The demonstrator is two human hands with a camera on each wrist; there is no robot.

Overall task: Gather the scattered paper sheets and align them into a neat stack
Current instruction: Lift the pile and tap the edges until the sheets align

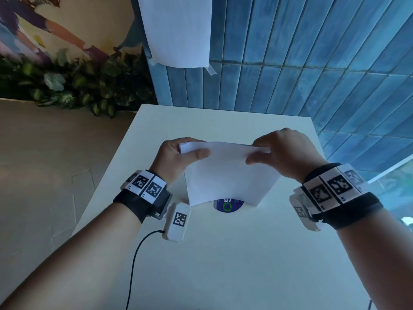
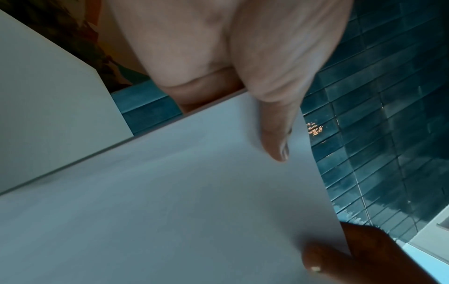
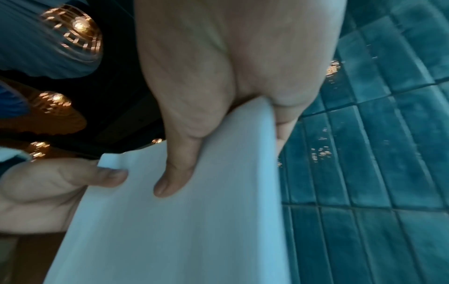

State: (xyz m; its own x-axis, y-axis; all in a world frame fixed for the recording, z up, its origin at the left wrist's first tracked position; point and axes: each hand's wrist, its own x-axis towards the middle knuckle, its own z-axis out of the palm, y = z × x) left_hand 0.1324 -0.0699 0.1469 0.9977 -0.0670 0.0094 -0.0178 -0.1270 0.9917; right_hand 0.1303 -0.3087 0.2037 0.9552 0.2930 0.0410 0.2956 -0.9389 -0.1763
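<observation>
A stack of white paper sheets (image 1: 228, 175) stands nearly upright over the white table (image 1: 223, 253), its lower edge at the tabletop. My left hand (image 1: 178, 154) grips the stack's upper left corner, thumb across the front face. My right hand (image 1: 279, 153) grips the upper right corner, thumb on the front and fingers behind. In the left wrist view the paper (image 2: 170, 201) fills the frame under my left thumb (image 2: 274, 134). In the right wrist view the paper (image 3: 194, 221) runs under my right thumb (image 3: 175, 173), with the left hand (image 3: 48, 192) holding its far corner.
A round blue and green sticker (image 1: 229, 205) shows on the table just below the stack. A blue tiled wall (image 1: 312, 63) stands behind the table, with a white sheet (image 1: 176, 30) taped to it. Plants (image 1: 78, 86) and floor (image 1: 44, 164) lie to the left.
</observation>
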